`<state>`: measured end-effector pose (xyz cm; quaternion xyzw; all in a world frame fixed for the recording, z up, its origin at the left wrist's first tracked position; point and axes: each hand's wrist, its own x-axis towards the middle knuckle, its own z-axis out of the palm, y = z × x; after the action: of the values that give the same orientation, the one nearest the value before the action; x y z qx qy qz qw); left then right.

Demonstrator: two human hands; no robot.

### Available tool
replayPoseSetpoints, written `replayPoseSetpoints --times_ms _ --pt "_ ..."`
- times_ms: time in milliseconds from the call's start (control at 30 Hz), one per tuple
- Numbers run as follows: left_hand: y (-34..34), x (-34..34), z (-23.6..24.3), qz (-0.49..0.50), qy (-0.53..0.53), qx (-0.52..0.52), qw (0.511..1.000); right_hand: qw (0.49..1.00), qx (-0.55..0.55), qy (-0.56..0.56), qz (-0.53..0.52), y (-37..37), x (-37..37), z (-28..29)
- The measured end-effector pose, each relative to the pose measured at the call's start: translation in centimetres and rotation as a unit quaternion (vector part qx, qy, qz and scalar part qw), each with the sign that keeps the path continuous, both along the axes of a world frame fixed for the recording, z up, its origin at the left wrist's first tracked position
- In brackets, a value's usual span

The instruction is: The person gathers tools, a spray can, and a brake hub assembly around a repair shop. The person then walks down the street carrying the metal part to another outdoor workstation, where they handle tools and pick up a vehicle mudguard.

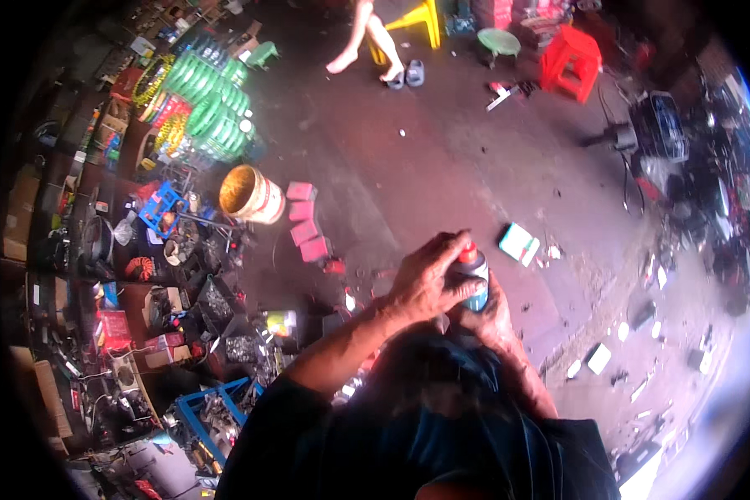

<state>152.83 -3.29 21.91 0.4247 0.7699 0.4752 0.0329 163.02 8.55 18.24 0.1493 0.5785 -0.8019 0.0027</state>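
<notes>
In front of my body I hold a dark and blue spray can [475,268] with a red top [468,250]. My left hand [427,282] is closed around its upper side, with the fingers reaching over toward the red top and the thumb across the front. Lower on the can, my right hand [495,315] wraps round the body from the right. Part of the can is hidden behind my fingers. Just beyond it on the floor lies a small white and teal box [518,243].
A stained white bucket [262,200] stands at the left by several pink boxes [304,221]. Stacked green bottles [208,104] and cluttered parts fill the left side. Far off are a seated person's legs [367,37], a red stool [570,62] and, to the right, a fan [660,125].
</notes>
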Motion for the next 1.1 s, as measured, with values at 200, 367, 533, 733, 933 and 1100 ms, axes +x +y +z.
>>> replayPoseSetpoints --times_ms 200,367,533,733,933,1100 --pt "3.2 -8.4 -1.1 0.055 -0.136 0.011 0.989 0.953 0.299 0.005 0.04 6.1 -9.1 0.1" --pt "5.8 -16.5 -5.0 0.049 -0.31 0.091 0.945 0.924 0.362 0.038 0.121 10.4 -19.7 -0.7" --pt "6.5 -22.9 -4.2 0.123 -0.367 0.158 0.908 0.893 0.344 0.062 0.285 12.7 -30.9 -1.0" --pt "3.2 -29.6 -2.4 0.259 -0.305 0.129 0.907 0.834 0.181 0.096 0.513 10.5 -45.3 0.7" --pt "-2.3 -38.6 0.0 0.448 -0.21 -0.042 0.868 0.767 0.22 0.194 0.571 3.1 -57.3 -1.4" --pt "-9.9 -48.0 -3.2 0.459 -0.119 -0.135 0.87 0.862 0.358 -0.095 0.348 4.2 -66.5 -14.5"
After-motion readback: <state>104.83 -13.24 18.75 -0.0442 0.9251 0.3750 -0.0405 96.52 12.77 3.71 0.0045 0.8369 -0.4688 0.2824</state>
